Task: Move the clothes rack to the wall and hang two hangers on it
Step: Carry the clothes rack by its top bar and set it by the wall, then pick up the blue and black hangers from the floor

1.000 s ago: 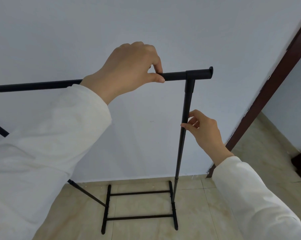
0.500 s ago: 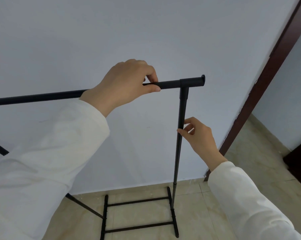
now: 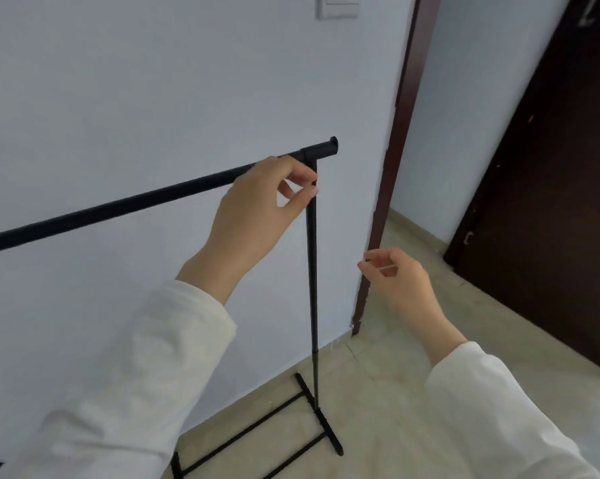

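The black clothes rack (image 3: 112, 205) stands on the tiled floor close to the pale wall (image 3: 153, 81). Its top bar runs from the left edge up to a capped end at the right. My left hand (image 3: 257, 209) is at that end, thumb and forefinger pinching the top of the upright post (image 3: 313, 271) just under the joint. My right hand (image 3: 398, 285) hovers to the right of the post, apart from it, fingers loosely curled and holding nothing. No hangers are in view.
The rack's foot (image 3: 322, 414) and two low crossbars lie on the floor by the wall. A dark brown door frame (image 3: 391, 167) edges the wall on the right, with a dark door (image 3: 550, 202) beyond. A white switch plate (image 3: 338, 6) sits high on the wall.
My right hand has let go of the upright and moved right. My left hand has slid from over the top bar to the joint. The view has swung right, showing the door.
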`<control>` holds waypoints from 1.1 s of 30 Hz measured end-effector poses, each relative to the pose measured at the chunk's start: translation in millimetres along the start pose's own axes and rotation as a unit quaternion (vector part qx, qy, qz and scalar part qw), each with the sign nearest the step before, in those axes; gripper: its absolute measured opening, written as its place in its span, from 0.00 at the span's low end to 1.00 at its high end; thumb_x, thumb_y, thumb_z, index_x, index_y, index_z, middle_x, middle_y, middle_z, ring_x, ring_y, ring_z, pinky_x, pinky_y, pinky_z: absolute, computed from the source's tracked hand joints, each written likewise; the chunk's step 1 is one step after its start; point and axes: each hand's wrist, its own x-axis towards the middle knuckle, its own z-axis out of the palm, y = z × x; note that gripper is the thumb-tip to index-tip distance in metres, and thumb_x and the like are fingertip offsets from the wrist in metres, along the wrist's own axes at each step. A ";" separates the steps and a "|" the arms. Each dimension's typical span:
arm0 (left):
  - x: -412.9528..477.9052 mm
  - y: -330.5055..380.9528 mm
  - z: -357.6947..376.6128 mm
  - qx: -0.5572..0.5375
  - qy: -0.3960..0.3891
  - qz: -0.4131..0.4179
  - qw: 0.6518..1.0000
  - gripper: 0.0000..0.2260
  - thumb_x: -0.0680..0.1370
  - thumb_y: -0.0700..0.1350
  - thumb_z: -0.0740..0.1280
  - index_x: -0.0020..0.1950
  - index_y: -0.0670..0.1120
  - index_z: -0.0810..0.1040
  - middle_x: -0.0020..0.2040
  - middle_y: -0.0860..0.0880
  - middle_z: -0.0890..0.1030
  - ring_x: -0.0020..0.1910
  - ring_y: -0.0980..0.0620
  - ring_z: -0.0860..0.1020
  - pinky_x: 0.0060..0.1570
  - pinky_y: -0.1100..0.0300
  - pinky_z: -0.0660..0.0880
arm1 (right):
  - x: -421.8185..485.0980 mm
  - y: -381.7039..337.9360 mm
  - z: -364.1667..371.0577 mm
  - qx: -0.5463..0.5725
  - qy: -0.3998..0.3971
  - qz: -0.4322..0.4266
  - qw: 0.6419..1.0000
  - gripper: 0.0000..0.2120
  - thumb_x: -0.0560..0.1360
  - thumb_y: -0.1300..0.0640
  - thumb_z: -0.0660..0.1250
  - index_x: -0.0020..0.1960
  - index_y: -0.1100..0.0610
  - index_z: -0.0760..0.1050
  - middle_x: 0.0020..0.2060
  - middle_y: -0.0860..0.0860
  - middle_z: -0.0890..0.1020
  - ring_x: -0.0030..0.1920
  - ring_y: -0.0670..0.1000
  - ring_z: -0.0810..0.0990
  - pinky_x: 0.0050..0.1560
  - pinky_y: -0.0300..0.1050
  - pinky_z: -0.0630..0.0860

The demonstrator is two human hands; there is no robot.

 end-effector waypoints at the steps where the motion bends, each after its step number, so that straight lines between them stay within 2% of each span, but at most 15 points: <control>1: -8.0 -0.1 12.8 -0.028 -0.025 -0.009 0.999 0.06 0.74 0.50 0.64 0.49 0.54 0.77 0.46 0.60 0.78 0.43 0.61 0.76 0.42 0.70 0.70 | -11.6 4.1 -6.5 -0.006 0.018 0.014 1.000 0.07 0.71 0.50 0.67 0.49 0.49 0.75 0.38 0.39 0.76 0.39 0.41 0.74 0.29 0.29 0.69; 5: -41.6 13.8 72.7 -0.158 -0.119 -0.076 0.977 0.05 0.75 0.48 0.63 0.48 0.53 0.77 0.43 0.63 0.77 0.43 0.61 0.76 0.39 0.81 0.68 | -64.6 26.2 -45.2 -0.015 0.086 0.058 0.994 0.04 0.71 0.51 0.67 0.46 0.48 0.75 0.38 0.40 0.77 0.38 0.41 0.74 0.33 0.33 0.68; 8: -72.1 42.6 119.1 -0.235 -0.172 -0.107 0.951 0.05 0.76 0.45 0.62 0.48 0.51 0.77 0.45 0.56 0.80 0.43 0.58 0.77 0.37 0.80 0.69 | -110.8 47.3 -82.7 0.000 0.140 0.088 0.986 0.04 0.72 0.52 0.67 0.46 0.50 0.76 0.39 0.45 0.79 0.38 0.45 0.75 0.37 0.36 0.70; 11: -110.0 84.2 162.2 -0.281 -0.238 -0.106 0.924 0.05 0.77 0.44 0.62 0.48 0.51 0.76 0.42 0.58 0.80 0.41 0.61 0.77 0.38 0.79 0.71 | -161.4 71.6 -123.8 0.010 0.198 0.126 0.972 0.01 0.72 0.53 0.67 0.43 0.49 0.75 0.38 0.45 0.79 0.39 0.48 0.76 0.44 0.43 0.74; 13: -139.1 123.8 192.6 -0.301 -0.285 -0.097 0.905 0.05 0.76 0.44 0.62 0.46 0.53 0.76 0.41 0.59 0.79 0.40 0.60 0.78 0.41 0.74 0.73 | -202.8 90.8 -155.8 0.018 0.241 0.155 0.958 0.02 0.72 0.53 0.67 0.41 0.47 0.74 0.38 0.47 0.80 0.43 0.52 0.79 0.46 0.49 0.76; 16: -186.0 183.6 234.4 -0.335 -0.344 -0.094 0.872 0.06 0.76 0.41 0.63 0.44 0.51 0.75 0.40 0.55 0.80 0.38 0.58 0.78 0.42 0.67 0.74 | -266.1 117.6 -201.8 0.034 0.297 0.187 0.936 0.05 0.72 0.55 0.67 0.39 0.46 0.74 0.38 0.48 0.80 0.45 0.56 0.80 0.48 0.54 0.77; 18: -227.3 232.3 261.2 -0.350 -0.395 -0.084 0.846 0.07 0.76 0.40 0.63 0.42 0.52 0.74 0.39 0.56 0.79 0.37 0.57 0.77 0.38 0.68 0.72 | -320.0 136.0 -239.4 0.033 0.341 0.208 0.916 0.03 0.72 0.56 0.67 0.41 0.49 0.75 0.38 0.49 0.80 0.44 0.56 0.80 0.46 0.53 0.77; 21: -298.8 312.2 295.4 -0.361 -0.468 -0.056 0.805 0.09 0.75 0.42 0.64 0.40 0.56 0.73 0.39 0.57 0.79 0.35 0.58 0.77 0.31 0.71 0.70 | -415.0 160.8 -296.7 0.045 0.414 0.232 0.879 0.01 0.72 0.55 0.67 0.43 0.50 0.76 0.37 0.46 0.80 0.42 0.53 0.80 0.42 0.47 0.76; 24: -377.0 394.1 323.2 -0.362 -0.535 -0.022 0.763 0.08 0.75 0.42 0.64 0.40 0.55 0.73 0.39 0.55 0.80 0.35 0.58 0.77 0.33 0.69 0.71 | -516.2 181.0 -343.8 0.048 0.486 0.260 0.833 0.03 0.72 0.56 0.67 0.42 0.48 0.75 0.39 0.50 0.81 0.42 0.53 0.80 0.45 0.48 0.76; 27: -456.4 468.9 343.1 -0.359 -0.603 0.008 0.713 0.02 0.75 0.41 0.64 0.45 0.48 0.76 0.40 0.53 0.79 0.34 0.57 0.77 0.34 0.66 0.71 | -611.3 197.1 -378.2 0.051 0.552 0.289 0.781 0.01 0.73 0.57 0.66 0.44 0.52 0.75 0.42 0.53 0.81 0.43 0.53 0.79 0.48 0.49 0.76; 30: -531.2 536.5 352.8 -0.359 -0.658 0.048 0.660 0.05 0.75 0.40 0.64 0.50 0.43 0.76 0.38 0.54 0.78 0.33 0.57 0.76 0.29 0.75 0.69 | -698.3 205.7 -406.0 0.051 0.616 0.309 0.722 0.03 0.73 0.57 0.66 0.42 0.50 0.74 0.41 0.53 0.81 0.42 0.53 0.79 0.48 0.50 0.75; 33: -589.4 588.7 359.8 -0.354 -0.699 0.084 0.616 0.07 0.76 0.39 0.63 0.52 0.40 0.76 0.37 0.54 0.78 0.33 0.57 0.75 0.27 0.77 0.68 | -764.5 210.1 -424.2 0.046 0.672 0.323 0.665 0.07 0.73 0.56 0.66 0.39 0.46 0.73 0.42 0.52 0.81 0.43 0.52 0.79 0.46 0.47 0.74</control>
